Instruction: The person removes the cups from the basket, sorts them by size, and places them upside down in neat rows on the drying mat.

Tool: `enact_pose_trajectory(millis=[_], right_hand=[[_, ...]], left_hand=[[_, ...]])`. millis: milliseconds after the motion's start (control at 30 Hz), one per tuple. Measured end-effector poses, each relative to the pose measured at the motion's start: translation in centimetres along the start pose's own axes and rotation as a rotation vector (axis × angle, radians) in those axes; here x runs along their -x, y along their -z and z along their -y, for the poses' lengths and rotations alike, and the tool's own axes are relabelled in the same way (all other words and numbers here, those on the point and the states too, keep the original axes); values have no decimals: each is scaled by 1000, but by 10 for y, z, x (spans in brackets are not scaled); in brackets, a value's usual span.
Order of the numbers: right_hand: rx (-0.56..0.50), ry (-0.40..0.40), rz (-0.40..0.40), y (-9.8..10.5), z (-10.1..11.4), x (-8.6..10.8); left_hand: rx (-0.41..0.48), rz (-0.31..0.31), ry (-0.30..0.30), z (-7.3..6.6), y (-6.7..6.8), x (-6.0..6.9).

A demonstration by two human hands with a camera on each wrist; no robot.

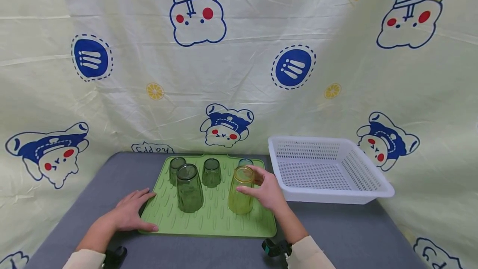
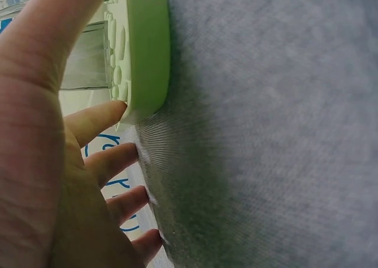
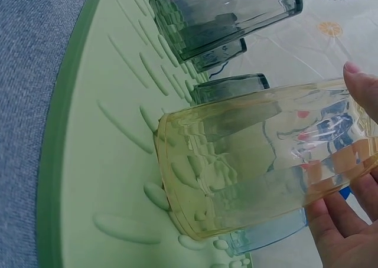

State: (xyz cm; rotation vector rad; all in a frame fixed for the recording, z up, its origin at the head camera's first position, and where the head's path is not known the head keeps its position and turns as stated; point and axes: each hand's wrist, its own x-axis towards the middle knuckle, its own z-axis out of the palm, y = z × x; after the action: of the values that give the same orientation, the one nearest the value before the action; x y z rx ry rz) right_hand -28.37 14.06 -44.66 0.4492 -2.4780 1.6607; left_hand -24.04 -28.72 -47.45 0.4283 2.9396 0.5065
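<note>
My right hand (image 1: 267, 191) grips a tall yellow glass (image 1: 240, 200) near its upper end, thumb on one side and fingers on the other. In the right wrist view the rim of that glass meets the ribbed green drying mat (image 3: 88, 162), mouth down. My left hand (image 1: 128, 213) rests at the mat's left edge with fingers spread and straight. A tall grey glass (image 1: 189, 196) stands upside down on the mat, left of the yellow one. Behind it are two short grey glasses (image 1: 212, 173) and a blue glass (image 1: 245, 162), the blue one partly hidden.
A white perforated plastic basket (image 1: 336, 196) stands right of the mat on the grey tablecloth (image 1: 209, 254). A patterned curtain (image 1: 239, 74) hangs behind the table. Dark straps with devices (image 1: 275, 248) are on both wrists.
</note>
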Motion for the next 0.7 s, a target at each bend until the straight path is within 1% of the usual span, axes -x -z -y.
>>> enact_pose_trajectory(millis=[167, 467, 567, 700], right_hand=[[3, -6, 0, 0, 0, 1], [1, -19, -4, -1, 0, 2], [0, -21, -9, -2, -1, 1], [6, -23, -15, -3, 0, 1]], left_hand=[[-1, -6, -7, 0, -2, -1], [15, 12, -3, 3, -3, -1], [12, 11, -9, 3, -3, -1], [34, 13, -5, 2, -1, -1]])
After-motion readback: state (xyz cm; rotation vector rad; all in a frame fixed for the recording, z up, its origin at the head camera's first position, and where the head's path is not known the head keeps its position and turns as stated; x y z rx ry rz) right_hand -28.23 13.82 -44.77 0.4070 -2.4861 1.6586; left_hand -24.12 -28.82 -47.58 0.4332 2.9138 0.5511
